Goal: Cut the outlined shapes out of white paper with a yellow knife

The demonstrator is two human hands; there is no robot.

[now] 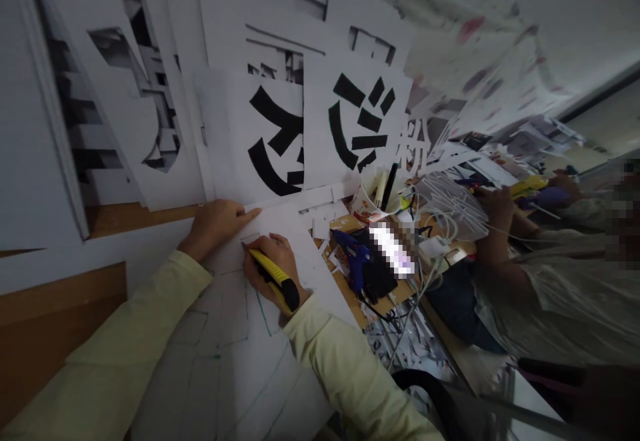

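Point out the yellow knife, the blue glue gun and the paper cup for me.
Yellow knife [270,269], head view, on its handle.
Blue glue gun [357,259], head view, on its body.
Paper cup [363,205], head view, on its outer wall.

Smooth plastic cutter [271,269] – matt paper-like sheet [233,381] – wood-look tabletop [60,324]

Open room lies over the sheet [250,381] between the sleeves [165,321]. Farther up, the left hand [215,224] and the right hand [283,254] with its cutter [270,271] fill the way, lettered boards [357,121] wall off the far side, and the cup [365,206] and glue gun [356,261] crowd the right.
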